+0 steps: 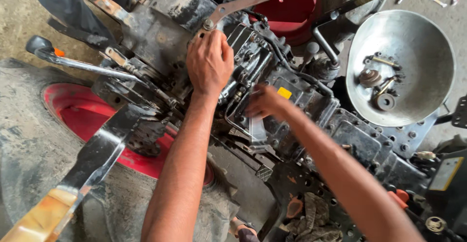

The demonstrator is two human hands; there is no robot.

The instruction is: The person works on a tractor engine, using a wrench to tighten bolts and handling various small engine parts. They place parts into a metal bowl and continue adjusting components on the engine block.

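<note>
Nearest, below the black housing (272, 101), a grey rag (311, 220) lies bunched on the perforated footplate, with a red wheel rim (82, 115) off to the housing's left.

A slip looks the likeliest trouble: the housing is greasy, so a palm pressing on it could skid onto the sharp linkage rods beside it, and the blurred hand moving fast among the hoses could catch a knuckle.

The left hand (210, 62) lies flat on the housing's upper left, fingers together and curled over the base of the grey lever arm (238, 6), holding nothing loose. The right hand (265, 103) is at the housing's middle, blurred; I cannot tell whether it pinches anything.

Farther right of the housing, a metal bowl (413, 37) holds small parts.
</note>
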